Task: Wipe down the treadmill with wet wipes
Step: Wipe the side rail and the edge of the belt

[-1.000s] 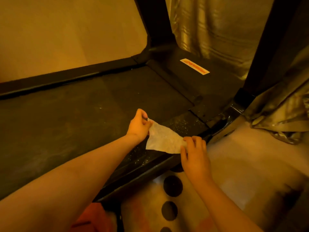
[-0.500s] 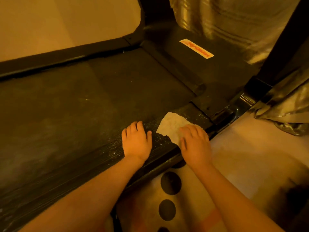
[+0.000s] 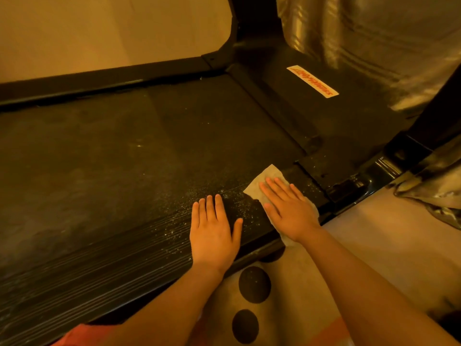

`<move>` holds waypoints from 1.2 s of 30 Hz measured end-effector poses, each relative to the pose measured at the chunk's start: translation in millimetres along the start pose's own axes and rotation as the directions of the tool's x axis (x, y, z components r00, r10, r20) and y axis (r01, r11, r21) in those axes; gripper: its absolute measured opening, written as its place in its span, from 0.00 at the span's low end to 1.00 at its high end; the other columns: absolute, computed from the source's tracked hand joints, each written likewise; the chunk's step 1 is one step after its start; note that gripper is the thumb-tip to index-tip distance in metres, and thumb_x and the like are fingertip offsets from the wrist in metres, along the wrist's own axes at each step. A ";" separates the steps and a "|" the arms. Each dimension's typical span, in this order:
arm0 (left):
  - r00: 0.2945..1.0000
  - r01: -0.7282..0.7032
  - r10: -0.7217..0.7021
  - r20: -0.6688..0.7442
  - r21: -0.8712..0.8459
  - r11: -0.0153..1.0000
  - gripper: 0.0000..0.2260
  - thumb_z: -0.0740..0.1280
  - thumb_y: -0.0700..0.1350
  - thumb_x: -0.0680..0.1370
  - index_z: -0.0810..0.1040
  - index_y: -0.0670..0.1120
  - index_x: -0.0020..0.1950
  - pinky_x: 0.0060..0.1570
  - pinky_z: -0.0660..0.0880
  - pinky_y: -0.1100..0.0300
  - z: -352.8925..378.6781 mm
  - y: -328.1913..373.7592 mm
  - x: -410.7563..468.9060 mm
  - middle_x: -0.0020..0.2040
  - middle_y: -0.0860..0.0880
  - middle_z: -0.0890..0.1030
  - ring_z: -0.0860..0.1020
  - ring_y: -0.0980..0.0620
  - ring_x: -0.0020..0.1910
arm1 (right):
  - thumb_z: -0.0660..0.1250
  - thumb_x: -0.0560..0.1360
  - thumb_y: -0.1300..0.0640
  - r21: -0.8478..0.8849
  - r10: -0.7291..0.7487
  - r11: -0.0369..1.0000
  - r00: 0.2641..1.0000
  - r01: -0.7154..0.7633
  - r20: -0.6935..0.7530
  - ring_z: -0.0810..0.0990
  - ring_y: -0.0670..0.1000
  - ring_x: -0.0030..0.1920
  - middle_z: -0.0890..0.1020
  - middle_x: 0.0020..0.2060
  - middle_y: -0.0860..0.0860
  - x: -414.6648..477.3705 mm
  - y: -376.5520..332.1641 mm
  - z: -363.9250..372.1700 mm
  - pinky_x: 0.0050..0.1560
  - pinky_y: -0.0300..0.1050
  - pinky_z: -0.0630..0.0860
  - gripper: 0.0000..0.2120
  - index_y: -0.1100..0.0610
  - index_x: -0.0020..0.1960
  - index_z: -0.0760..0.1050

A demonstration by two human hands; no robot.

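The black treadmill [image 3: 129, 151] fills the view, its belt dusty and its ribbed near side rail speckled with white grit. A pale wet wipe [image 3: 268, 177] lies flat on that rail near the motor cover. My right hand [image 3: 287, 208] presses on the wipe with straight, spread fingers and covers most of it. My left hand [image 3: 214, 231] rests flat on the bare rail just left of the wipe, fingers straight, holding nothing.
The motor cover [image 3: 336, 126] with a white and red sticker [image 3: 312, 81] lies ahead right. Dark uprights [image 3: 252, 18] rise at the back. A shiny curtain [image 3: 374, 41] hangs at the right. Below the rail is a pale mat with dark dots [image 3: 254, 284].
A second ago both hands held the wipe stretched in the air. My left hand let go and settled flat on the rail; my right hand laid the wipe down and flattened on it.
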State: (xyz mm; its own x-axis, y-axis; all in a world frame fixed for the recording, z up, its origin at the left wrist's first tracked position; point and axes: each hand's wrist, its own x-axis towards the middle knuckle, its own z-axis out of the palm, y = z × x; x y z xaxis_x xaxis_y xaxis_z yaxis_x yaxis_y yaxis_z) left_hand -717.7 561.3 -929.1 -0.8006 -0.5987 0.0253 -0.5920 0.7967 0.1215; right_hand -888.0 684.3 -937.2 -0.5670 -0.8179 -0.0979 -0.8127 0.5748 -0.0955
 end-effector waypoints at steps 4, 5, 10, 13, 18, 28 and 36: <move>1.000 0.001 -0.001 -0.003 0.008 1.000 0.39 0.33 0.63 0.76 0.54 0.41 0.79 0.76 0.42 0.49 -1.9 2.0 -1.3 0.78 0.40 0.59 0.54 0.43 0.78 | 0.27 0.73 0.37 0.003 0.036 0.999 0.999 -0.036 -0.005 0.36 0.42 0.76 0.43 0.78 0.43 10.9 22.4 -3.2 0.75 0.45 0.37 0.34 0.45 0.77 0.38; 1.000 0.009 -0.009 -0.010 0.008 1.000 0.39 0.34 0.64 0.76 0.55 0.41 0.79 0.76 0.42 0.49 -1.3 2.5 -0.8 0.78 0.40 0.59 0.55 0.43 0.78 | 0.27 0.72 0.37 -0.003 0.045 0.999 0.999 -0.045 -0.008 0.36 0.42 0.76 0.43 0.78 0.43 13.6 28.3 -2.9 0.75 0.45 0.36 0.34 0.45 0.77 0.38; 0.999 0.029 -0.029 -0.039 0.000 1.000 0.36 0.43 0.64 0.79 0.68 0.39 0.73 0.75 0.54 0.47 2.7 2.4 -1.0 0.72 0.38 0.69 0.65 0.41 0.74 | 0.26 0.72 0.38 -0.040 0.074 0.996 0.997 -0.074 -0.012 0.36 0.43 0.76 0.42 0.78 0.46 22.7 52.0 -3.2 0.74 0.44 0.35 0.37 0.49 0.78 0.39; 0.999 0.021 -0.021 -0.035 -0.004 1.000 0.35 0.43 0.64 0.80 0.69 0.40 0.72 0.75 0.55 0.48 3.2 2.7 -1.1 0.72 0.38 0.70 0.65 0.41 0.74 | 0.25 0.72 0.38 -0.064 0.074 0.995 0.997 -0.075 -0.015 0.36 0.43 0.75 0.42 0.78 0.47 25.5 56.1 -3.7 0.74 0.45 0.33 0.38 0.51 0.79 0.40; 0.999 0.039 -0.039 -0.035 -0.003 0.999 0.35 0.45 0.64 0.80 0.71 0.40 0.70 0.74 0.56 0.48 0.9 2.3 -3.5 0.71 0.37 0.71 0.67 0.41 0.73 | 0.34 0.81 0.43 -0.088 0.116 0.990 0.993 -0.113 0.024 0.37 0.46 0.77 0.42 0.79 0.50 35.8 56.3 -8.8 0.75 0.46 0.34 0.29 0.54 0.79 0.39; 0.996 0.001 -0.002 -0.086 -0.011 1.000 0.34 0.44 0.64 0.79 0.72 0.41 0.70 0.76 0.54 0.47 5.5 3.4 -1.9 0.73 0.37 0.68 0.64 0.40 0.74 | 0.25 0.71 0.40 -0.077 0.146 0.986 0.988 -0.149 -0.045 0.40 0.50 0.78 0.44 0.79 0.54 15.2 49.7 1.3 0.76 0.47 0.37 0.40 0.58 0.78 0.42; 0.997 -0.002 0.000 -0.081 -0.025 1.000 0.35 0.43 0.65 0.79 0.71 0.41 0.70 0.77 0.52 0.47 4.5 0.7 -1.5 0.73 0.37 0.67 0.63 0.40 0.75 | 0.32 0.77 0.41 0.054 0.210 0.977 0.962 -0.204 -0.173 0.47 0.50 0.78 0.53 0.78 0.55 -24.9 50.0 18.0 0.77 0.46 0.42 0.36 0.59 0.78 0.51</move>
State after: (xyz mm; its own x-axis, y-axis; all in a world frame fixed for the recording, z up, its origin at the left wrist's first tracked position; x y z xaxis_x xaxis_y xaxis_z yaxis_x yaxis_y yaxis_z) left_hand -717.3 563.1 -933.6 -0.7903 -0.6035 0.1055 -0.5879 0.7955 0.1464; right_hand -912.1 733.9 -957.4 -0.7397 -0.6705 0.0568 -0.6715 0.7300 -0.1273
